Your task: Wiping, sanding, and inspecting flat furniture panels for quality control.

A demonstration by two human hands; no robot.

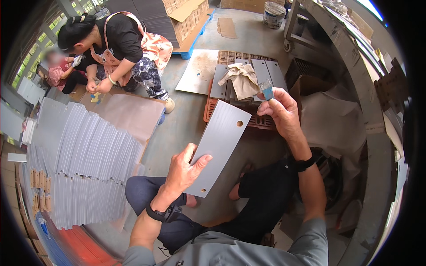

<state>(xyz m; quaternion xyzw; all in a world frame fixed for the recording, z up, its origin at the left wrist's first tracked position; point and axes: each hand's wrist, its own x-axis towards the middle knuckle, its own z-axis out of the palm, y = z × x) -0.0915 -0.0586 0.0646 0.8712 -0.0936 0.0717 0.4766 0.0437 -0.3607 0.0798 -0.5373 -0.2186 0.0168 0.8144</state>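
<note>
No text can be read: the dark print [272, 20] on the white bucket [276, 9], beyond the orange crate [211, 107], is too small and blurred to make out.

Panel [217, 146], centre: uniform grey; holes [239, 123]: tan. Small piece [268, 93], 2 o'clock: blue. Cloth [242, 80], 1 o'clock: beige. Crate [210, 108], 12 o'clock: orange-red. Pallet [202, 32], 12 o'clock: blue. Stacked boards [88, 146], 9 o'clock: light grey. Apron [156, 46], 11 o'clock: pink, printed. Trousers [149, 77], 10 o'clock: mottled dark blue and white.
</note>
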